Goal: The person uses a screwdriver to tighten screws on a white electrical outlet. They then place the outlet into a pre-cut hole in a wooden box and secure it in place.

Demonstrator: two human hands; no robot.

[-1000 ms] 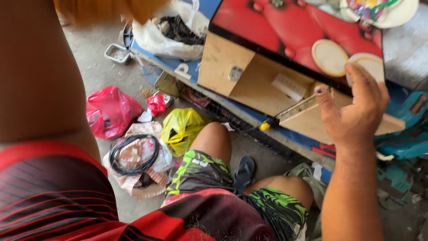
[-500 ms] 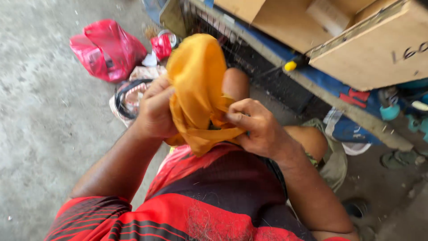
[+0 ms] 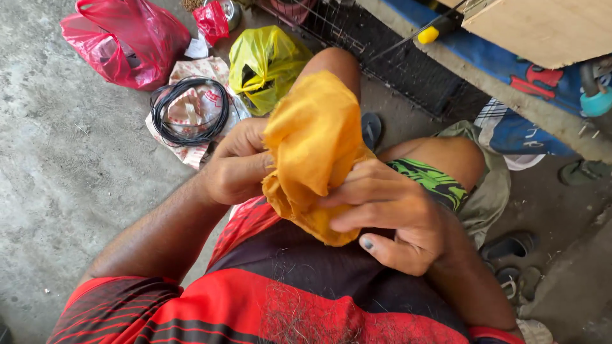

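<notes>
An orange-yellow cloth (image 3: 315, 143) is bunched up in front of my chest, above my lap. My left hand (image 3: 237, 167) grips its left side with curled fingers. My right hand (image 3: 389, 213) pinches the lower right part of the cloth, thumb pointing down. Both hands hold the cloth between my bare knees. I wear a red and black striped shirt and green patterned shorts.
On the concrete floor ahead lie a red plastic bag (image 3: 121, 38), a yellow plastic bag (image 3: 264, 64), and a coil of black wire (image 3: 188, 111) on patterned paper. A black wire cage (image 3: 395, 70), a yellow-handled screwdriver (image 3: 430, 30) and a wooden box (image 3: 548, 28) sit to the right. Sandals (image 3: 510, 245) lie nearby.
A second ago my right hand was raised at the wooden box; it came down and joined the left on the cloth. Since half a second ago the view has tilted and the cloth sits lower.
</notes>
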